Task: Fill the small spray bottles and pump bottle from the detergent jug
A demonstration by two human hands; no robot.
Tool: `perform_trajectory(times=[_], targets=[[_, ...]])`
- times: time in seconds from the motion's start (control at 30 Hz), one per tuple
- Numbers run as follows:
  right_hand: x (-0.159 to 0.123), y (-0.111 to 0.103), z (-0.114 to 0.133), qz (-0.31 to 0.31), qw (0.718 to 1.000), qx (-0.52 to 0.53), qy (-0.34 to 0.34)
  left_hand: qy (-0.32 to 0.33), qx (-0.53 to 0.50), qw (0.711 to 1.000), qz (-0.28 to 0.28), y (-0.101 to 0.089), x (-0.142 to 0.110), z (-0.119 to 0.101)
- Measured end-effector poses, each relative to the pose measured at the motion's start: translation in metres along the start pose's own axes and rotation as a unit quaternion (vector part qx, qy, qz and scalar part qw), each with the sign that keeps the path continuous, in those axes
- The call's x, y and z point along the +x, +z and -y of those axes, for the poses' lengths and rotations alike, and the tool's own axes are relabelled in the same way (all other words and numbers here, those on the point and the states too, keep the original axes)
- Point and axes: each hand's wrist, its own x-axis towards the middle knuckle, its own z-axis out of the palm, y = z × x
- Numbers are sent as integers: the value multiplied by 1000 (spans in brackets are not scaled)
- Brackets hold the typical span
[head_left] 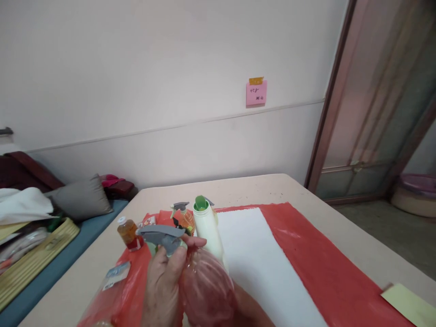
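Note:
In front of me is a spray bottle with a rounded, see-through pinkish body and a grey trigger head. My left hand is closed around the neck just below the trigger head, its thumb on the collar. My right hand grips the bottle from the far side; most of it is behind the body, with fingertips showing near the neck. Just beyond stands a pale, open-mouthed bottle with a green opening. Next to that is an orange spray bottle, partly hidden.
An amber bottle with a white cap stands at the left. A red plastic sheet and a white sheet cover part of the table. Yellow paper lies at the right corner. A cushion rests farther left.

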Motion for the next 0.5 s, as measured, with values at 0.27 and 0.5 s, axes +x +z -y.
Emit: perform_trajectory(times=[0.27, 0.5], targets=[[-1, -1, -1, 6, 998, 24, 61, -19, -60, 996, 60, -2, 0, 11], [2, 3, -8, -37, 995, 89, -1, -7, -119, 993, 11, -3, 8, 8]])
